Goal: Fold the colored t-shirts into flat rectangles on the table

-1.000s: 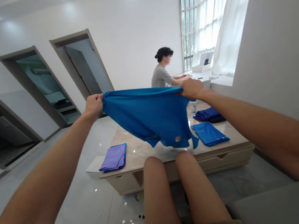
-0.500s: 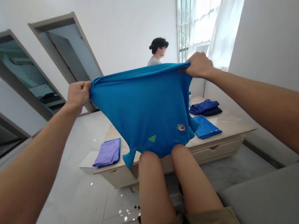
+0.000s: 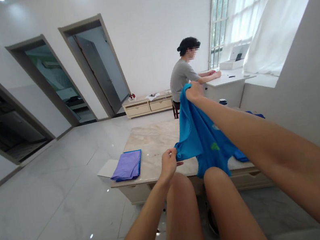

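A blue garment with a green print, which looks like a T-shirt [image 3: 195, 136], hangs between my two hands above my knees and the table edge. My right hand [image 3: 194, 91] is closed on its upper edge, raised higher and farther out. Lower and to the left, my left hand [image 3: 169, 161] pinches another part of it, fingers closed. The cloth droops in folds, its lower end close to my right knee. My right forearm covers part of its right side. On the table's left end lies a folded purple cloth [image 3: 127, 165] with blue cloth under it.
The marble-topped table [image 3: 147, 138] stands before my knees. More folded blue cloth [image 3: 241, 156] lies at its right, partly hidden by my arm. Beyond, a person [image 3: 182, 77] in grey sits at a white desk [image 3: 227, 79]. A low cabinet [image 3: 145, 107] lines the back wall.
The shirt was stretched wide between both raised hands. My left hand has come down and inward, so the cloth now hangs folded and slanting. The view has turned a little left.
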Demonstrator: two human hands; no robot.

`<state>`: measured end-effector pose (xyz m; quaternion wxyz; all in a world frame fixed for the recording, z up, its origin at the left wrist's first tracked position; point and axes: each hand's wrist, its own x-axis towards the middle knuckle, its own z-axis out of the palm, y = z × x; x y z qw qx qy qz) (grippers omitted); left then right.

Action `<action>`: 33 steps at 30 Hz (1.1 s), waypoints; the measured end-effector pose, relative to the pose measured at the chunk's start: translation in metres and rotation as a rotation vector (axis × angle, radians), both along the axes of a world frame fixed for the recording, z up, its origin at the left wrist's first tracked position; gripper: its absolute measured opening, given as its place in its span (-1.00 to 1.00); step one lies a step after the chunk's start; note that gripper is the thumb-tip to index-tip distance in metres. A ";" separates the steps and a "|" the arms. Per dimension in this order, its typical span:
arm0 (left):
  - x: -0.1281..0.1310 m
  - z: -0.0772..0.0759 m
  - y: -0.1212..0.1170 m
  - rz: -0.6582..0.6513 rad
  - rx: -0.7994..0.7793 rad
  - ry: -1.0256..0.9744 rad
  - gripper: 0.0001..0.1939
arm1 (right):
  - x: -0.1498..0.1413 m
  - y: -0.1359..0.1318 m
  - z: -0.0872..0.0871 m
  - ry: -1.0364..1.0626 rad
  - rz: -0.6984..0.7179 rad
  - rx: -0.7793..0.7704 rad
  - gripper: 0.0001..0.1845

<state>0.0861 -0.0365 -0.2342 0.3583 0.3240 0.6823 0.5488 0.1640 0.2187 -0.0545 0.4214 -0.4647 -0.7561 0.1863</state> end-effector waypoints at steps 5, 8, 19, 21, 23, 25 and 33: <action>0.028 0.001 0.039 -0.099 0.091 -0.248 -0.72 | -0.097 -0.035 0.007 -0.008 0.803 -0.086 -0.26; 0.030 -0.009 0.041 -0.228 0.042 -0.285 -0.72 | -0.102 -0.039 -0.028 -0.118 1.007 -0.229 -0.17; -0.078 -0.092 0.034 -0.357 -0.260 0.240 -0.48 | 0.042 0.006 -0.232 -0.718 0.465 -0.220 -0.45; -0.103 -0.121 0.033 -0.294 -0.285 0.518 -0.56 | 0.050 -0.009 -0.276 -0.754 0.439 -0.248 -0.43; -0.123 -0.150 0.029 -0.280 -0.325 0.755 -0.54 | 0.049 -0.026 -0.316 -0.781 0.404 -0.255 -0.41; -0.138 -0.178 0.024 -0.291 -0.383 0.920 -0.47 | 0.044 -0.039 -0.352 -0.793 0.372 -0.256 -0.36; -0.149 -0.232 0.042 -0.207 -0.458 1.170 -0.33 | 0.047 -0.025 -0.437 -0.718 0.099 -0.050 -0.23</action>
